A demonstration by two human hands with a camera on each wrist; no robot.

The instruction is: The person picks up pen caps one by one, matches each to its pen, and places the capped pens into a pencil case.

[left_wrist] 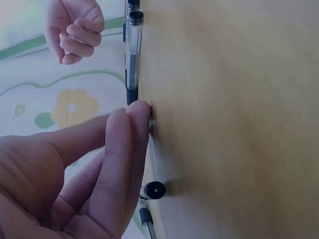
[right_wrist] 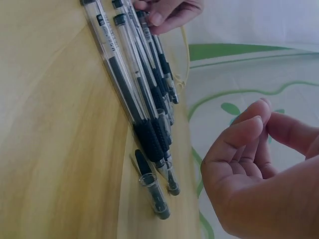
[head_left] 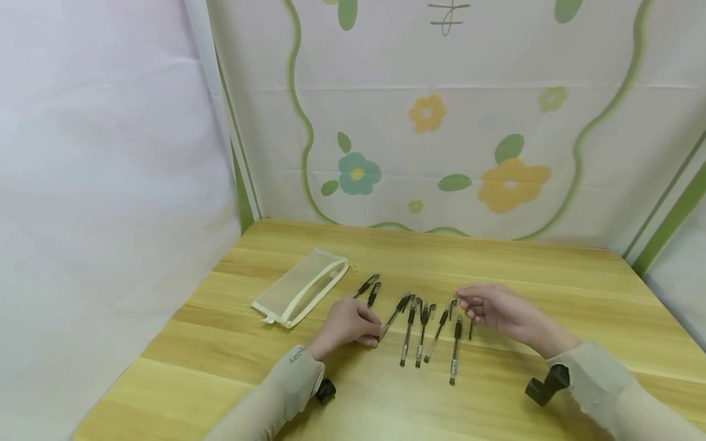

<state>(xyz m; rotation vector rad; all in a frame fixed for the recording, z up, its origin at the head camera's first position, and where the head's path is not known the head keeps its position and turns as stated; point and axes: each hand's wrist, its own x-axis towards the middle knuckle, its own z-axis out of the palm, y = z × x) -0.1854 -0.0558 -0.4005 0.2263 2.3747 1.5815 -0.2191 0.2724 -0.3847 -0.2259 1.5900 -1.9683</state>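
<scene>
Several clear-barrelled pens with black grips lie in a loose row on the wooden table, among them one pen (head_left: 455, 352) at the right end. A loose clear cap (right_wrist: 155, 199) with a black clip rests by that pen's tip. My left hand (head_left: 350, 321) pinches the near end of a slanted pen (head_left: 394, 315) between thumb and fingertips; in the left wrist view the fingers mostly hide it. My right hand (head_left: 499, 312) hovers near the right end of the row. Its fingers are loosely curled, fingertips near the thumb, with nothing visible between them (right_wrist: 249, 159).
A pale mesh zip pouch (head_left: 305, 278) lies left of the pens. Two pens, one of them a pen (head_left: 374, 294), lie between it and the row, partly behind my left hand. A floral cloth (head_left: 397, 141) hangs behind the table (head_left: 209, 361), and white cloth stands at the left.
</scene>
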